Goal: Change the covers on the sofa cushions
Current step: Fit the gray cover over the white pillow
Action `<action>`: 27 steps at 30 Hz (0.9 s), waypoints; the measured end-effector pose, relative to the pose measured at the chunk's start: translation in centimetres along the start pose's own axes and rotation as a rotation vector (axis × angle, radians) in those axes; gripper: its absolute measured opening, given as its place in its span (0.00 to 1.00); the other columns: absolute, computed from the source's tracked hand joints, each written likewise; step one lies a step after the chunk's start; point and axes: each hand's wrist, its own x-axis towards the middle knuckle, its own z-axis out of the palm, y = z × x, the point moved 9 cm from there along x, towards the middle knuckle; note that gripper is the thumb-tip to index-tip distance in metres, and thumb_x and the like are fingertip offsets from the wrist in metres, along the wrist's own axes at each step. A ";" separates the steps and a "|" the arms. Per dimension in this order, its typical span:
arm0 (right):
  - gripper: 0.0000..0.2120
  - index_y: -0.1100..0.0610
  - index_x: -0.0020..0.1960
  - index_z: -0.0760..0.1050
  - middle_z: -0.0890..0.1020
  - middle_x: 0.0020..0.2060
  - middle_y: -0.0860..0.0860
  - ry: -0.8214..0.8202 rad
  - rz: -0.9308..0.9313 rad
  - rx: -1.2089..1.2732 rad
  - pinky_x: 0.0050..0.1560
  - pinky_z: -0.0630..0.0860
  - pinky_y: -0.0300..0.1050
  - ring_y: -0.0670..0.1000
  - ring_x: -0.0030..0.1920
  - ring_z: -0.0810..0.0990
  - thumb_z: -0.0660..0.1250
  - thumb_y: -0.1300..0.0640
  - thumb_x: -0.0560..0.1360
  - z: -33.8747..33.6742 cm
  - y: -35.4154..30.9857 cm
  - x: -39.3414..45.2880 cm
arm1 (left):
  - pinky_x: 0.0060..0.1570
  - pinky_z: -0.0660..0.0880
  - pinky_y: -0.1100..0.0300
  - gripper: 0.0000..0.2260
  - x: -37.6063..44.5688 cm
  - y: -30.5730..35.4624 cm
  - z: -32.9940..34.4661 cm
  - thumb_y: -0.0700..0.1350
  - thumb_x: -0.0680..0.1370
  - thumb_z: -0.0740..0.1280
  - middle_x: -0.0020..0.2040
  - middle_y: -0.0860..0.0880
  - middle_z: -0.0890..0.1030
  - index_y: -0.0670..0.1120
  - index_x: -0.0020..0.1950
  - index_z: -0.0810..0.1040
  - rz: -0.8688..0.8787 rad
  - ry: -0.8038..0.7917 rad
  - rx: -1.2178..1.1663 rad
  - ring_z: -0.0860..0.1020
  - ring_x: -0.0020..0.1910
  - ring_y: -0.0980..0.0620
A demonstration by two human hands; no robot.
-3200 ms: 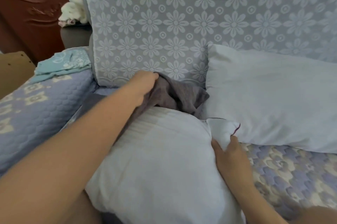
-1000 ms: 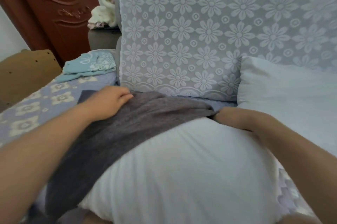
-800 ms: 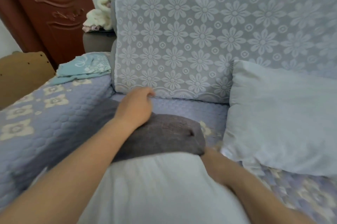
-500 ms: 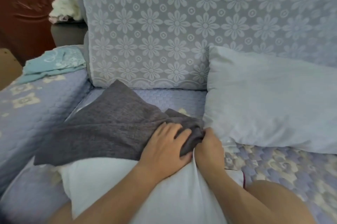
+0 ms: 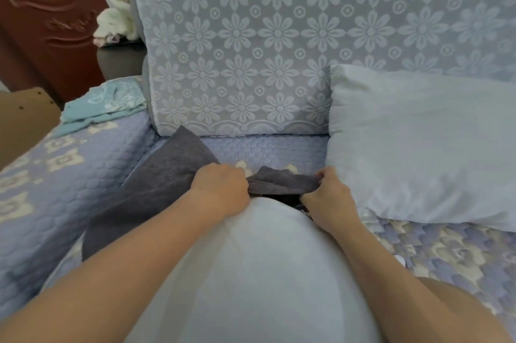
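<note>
Gripping one grey cover (image 5: 167,189): left hand (image 5: 220,189), right hand (image 5: 329,197); two white cushions (image 5: 265,273)

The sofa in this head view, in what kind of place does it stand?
Probably a room in a home. The sofa back wears a floral lace cover, the seat a quilted throw, a carved wooden door stands at left, and folded cloth lies on the armrest.
</note>
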 end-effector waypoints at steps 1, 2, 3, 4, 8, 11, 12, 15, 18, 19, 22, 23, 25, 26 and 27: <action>0.15 0.52 0.53 0.68 0.78 0.43 0.49 0.007 -0.001 0.025 0.44 0.72 0.46 0.54 0.45 0.77 0.70 0.59 0.70 0.1 -0.2 0.0 | 0.47 0.69 0.55 0.15 -0.2 -0.5 0.3 0.49 0.82 0.57 0.60 0.45 0.80 0.46 0.62 0.77 -0.021 -0.081 -0.012 0.78 0.56 0.44; 0.16 0.52 0.53 0.68 0.79 0.43 0.48 0.007 -0.005 0.090 0.42 0.72 0.41 0.52 0.44 0.77 0.71 0.59 0.70 0.4 -0.1 -0.1 | 0.48 0.71 0.55 0.16 0.0 -0.8 0.4 0.50 0.82 0.56 0.60 0.45 0.80 0.45 0.63 0.77 -0.034 -0.157 -0.023 0.78 0.54 0.45; 0.17 0.53 0.54 0.69 0.79 0.42 0.46 -0.007 -0.020 0.163 0.39 0.71 0.35 0.50 0.43 0.78 0.73 0.60 0.70 1.0 -0.3 -0.3 | 0.49 0.72 0.55 0.18 0.4 -1.1 0.3 0.52 0.81 0.57 0.61 0.45 0.80 0.45 0.63 0.77 -0.039 -0.214 -0.052 0.77 0.53 0.45; 0.18 0.54 0.54 0.69 0.79 0.42 0.46 -0.023 -0.048 0.228 0.37 0.70 0.31 0.47 0.43 0.78 0.74 0.60 0.70 1.5 -0.5 -0.5 | 0.51 0.73 0.55 0.19 1.1 -1.3 0.1 0.55 0.81 0.58 0.62 0.45 0.80 0.45 0.63 0.78 -0.038 -0.250 -0.100 0.77 0.53 0.45; 0.19 0.54 0.57 0.72 0.81 0.43 0.50 -0.107 -0.056 0.400 0.36 0.70 0.30 0.41 0.37 0.78 0.76 0.61 0.71 2.6 0.3 -0.5 | 0.52 0.75 0.52 0.11 3.9 0.3 -1.2 0.57 0.78 0.64 0.52 0.49 0.82 0.52 0.52 0.76 0.011 -0.102 -0.608 0.78 0.49 0.48; 0.25 0.52 0.66 0.71 0.83 0.40 0.60 -0.222 -0.001 0.563 0.33 0.74 0.36 0.46 0.32 0.77 0.73 0.67 0.74 3.6 1.0 -0.4 | 0.44 0.71 0.54 0.04 4.0 0.8 0.3 0.48 0.75 0.65 0.42 0.50 0.81 0.50 0.42 0.77 -0.042 -0.066 -0.984 0.78 0.47 0.48; 0.26 0.51 0.67 0.71 0.81 0.38 0.62 -0.235 0.011 0.593 0.32 0.73 0.36 0.48 0.31 0.75 0.72 0.67 0.74 3.9 1.2 -0.3 | 0.44 0.70 0.53 0.05 4.0 0.6 1.0 0.46 0.74 0.65 0.42 0.49 0.81 0.48 0.40 0.78 -0.074 -0.072 -1.048 0.78 0.47 0.47; 0.23 0.48 0.65 0.72 0.85 0.39 0.59 -0.205 0.059 0.640 0.33 0.75 0.38 0.50 0.34 0.78 0.69 0.68 0.75 4.2 1.6 0.0 | 0.53 0.72 0.50 0.09 3.6 -0.3 2.0 0.43 0.75 0.64 0.48 0.44 0.83 0.41 0.47 0.82 -0.178 -0.100 -1.173 0.79 0.50 0.45; 0.19 0.55 0.64 0.73 0.82 0.30 0.51 -0.123 0.106 0.701 0.41 0.78 0.42 0.47 0.33 0.79 0.63 0.70 0.76 4.2 2.4 0.9 | 0.49 0.70 0.50 0.07 3.4 -0.8 2.3 0.43 0.75 0.64 0.48 0.43 0.83 0.42 0.44 0.79 -0.230 -0.116 -1.218 0.78 0.46 0.45; 0.19 0.56 0.64 0.73 0.82 0.31 0.50 -0.116 0.111 0.699 0.43 0.78 0.44 0.47 0.34 0.79 0.63 0.71 0.76 4.2 2.6 1.1 | 0.47 0.68 0.51 0.05 3.4 -0.8 2.3 0.44 0.75 0.63 0.46 0.43 0.81 0.44 0.44 0.77 -0.240 -0.122 -1.217 0.76 0.45 0.45; 0.18 0.53 0.63 0.72 0.83 0.43 0.48 -0.174 0.018 0.541 0.45 0.75 0.38 0.45 0.41 0.81 0.71 0.62 0.75 4.5 1.5 0.4 | 0.48 0.69 0.51 0.09 3.7 0.3 1.7 0.48 0.76 0.62 0.47 0.46 0.81 0.44 0.46 0.77 -0.191 -0.164 -1.179 0.76 0.45 0.46; 0.20 0.51 0.63 0.71 0.82 0.47 0.45 -0.208 -0.005 0.470 0.46 0.73 0.35 0.43 0.45 0.81 0.74 0.57 0.74 4.8 1.2 0.1 | 0.51 0.70 0.50 0.13 4.0 1.3 1.3 0.51 0.77 0.61 0.50 0.46 0.81 0.44 0.49 0.79 -0.141 -0.175 -1.120 0.78 0.49 0.45; 0.22 0.49 0.62 0.71 0.80 0.50 0.43 -0.207 0.006 0.398 0.45 0.71 0.34 0.42 0.50 0.80 0.76 0.50 0.72 5.3 1.3 0.0 | 0.58 0.73 0.48 0.19 4.5 3.1 0.6 0.61 0.74 0.59 0.56 0.48 0.81 0.52 0.54 0.79 -0.056 -0.128 -0.918 0.77 0.55 0.45; 0.23 0.51 0.61 0.72 0.81 0.49 0.44 -0.154 0.033 0.376 0.45 0.72 0.37 0.45 0.51 0.80 0.75 0.48 0.70 5.3 1.8 0.2 | 0.60 0.73 0.49 0.20 4.5 4.3 0.2 0.64 0.72 0.59 0.58 0.49 0.81 0.55 0.56 0.78 -0.008 -0.074 -0.801 0.77 0.56 0.45; 0.22 0.53 0.60 0.73 0.82 0.49 0.46 -0.077 0.067 0.369 0.46 0.72 0.41 0.49 0.51 0.81 0.73 0.47 0.69 4.9 2.4 0.5 | 0.61 0.72 0.49 0.20 3.9 5.5 -0.4 0.63 0.72 0.61 0.61 0.51 0.79 0.57 0.60 0.76 0.057 0.012 -0.662 0.76 0.59 0.46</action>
